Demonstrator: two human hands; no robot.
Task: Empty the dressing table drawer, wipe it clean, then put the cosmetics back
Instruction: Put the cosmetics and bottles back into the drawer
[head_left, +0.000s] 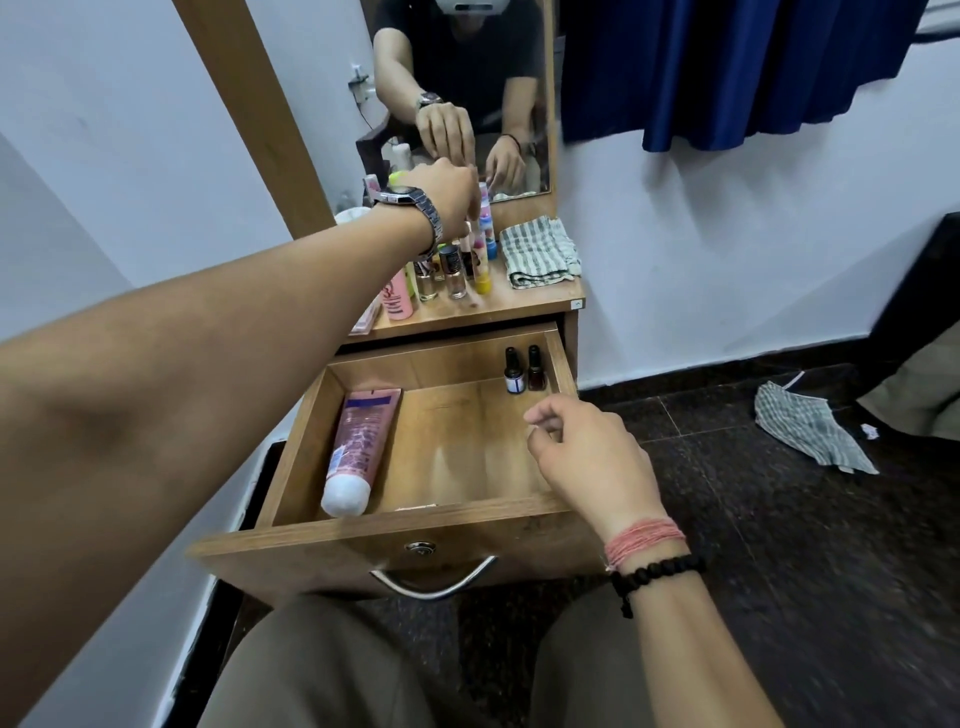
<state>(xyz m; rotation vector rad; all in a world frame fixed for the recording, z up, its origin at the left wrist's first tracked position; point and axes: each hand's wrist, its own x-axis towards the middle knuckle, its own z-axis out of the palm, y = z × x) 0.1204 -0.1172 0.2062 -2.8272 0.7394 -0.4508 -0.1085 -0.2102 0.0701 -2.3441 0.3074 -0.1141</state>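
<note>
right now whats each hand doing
left hand: reaching among the small upright cosmetic bottles; grip cannot be told
right hand: loosely curled, holding nothing

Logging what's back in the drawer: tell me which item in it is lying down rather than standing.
The pink tube with the white cap, along the drawer's left wall. The two small dark bottles in the back right corner stand upright.
</note>
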